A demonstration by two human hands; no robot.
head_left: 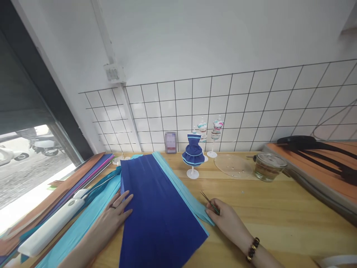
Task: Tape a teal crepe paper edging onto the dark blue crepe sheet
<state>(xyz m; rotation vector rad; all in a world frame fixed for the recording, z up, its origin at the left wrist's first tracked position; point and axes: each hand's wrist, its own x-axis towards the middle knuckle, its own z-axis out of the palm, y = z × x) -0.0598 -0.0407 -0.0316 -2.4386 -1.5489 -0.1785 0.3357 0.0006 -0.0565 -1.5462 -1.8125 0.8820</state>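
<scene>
A dark blue crepe-like sheet [158,212] lies over a light blue one [181,186] on the wooden table [267,216]. My left hand [117,212] rests with fingers spread on the left edge of the dark blue sheet, holding nothing. Thin tweezers [211,203] are gripped in my right hand [223,219], whose fingers also touch the tip of the light blue sheet. Behind the sheets, a small blue ruffled dress [193,150] with light blue trim stands on a white stand.
Left of my left arm lie a white glue-gun-like tool [52,225] and long coloured sheets [64,193]. Toward the wall are a phone [170,142], two small mannequins, a round clear plate [232,166] and a lidded glass jar [269,167]. An orange stack [331,167] stands at right.
</scene>
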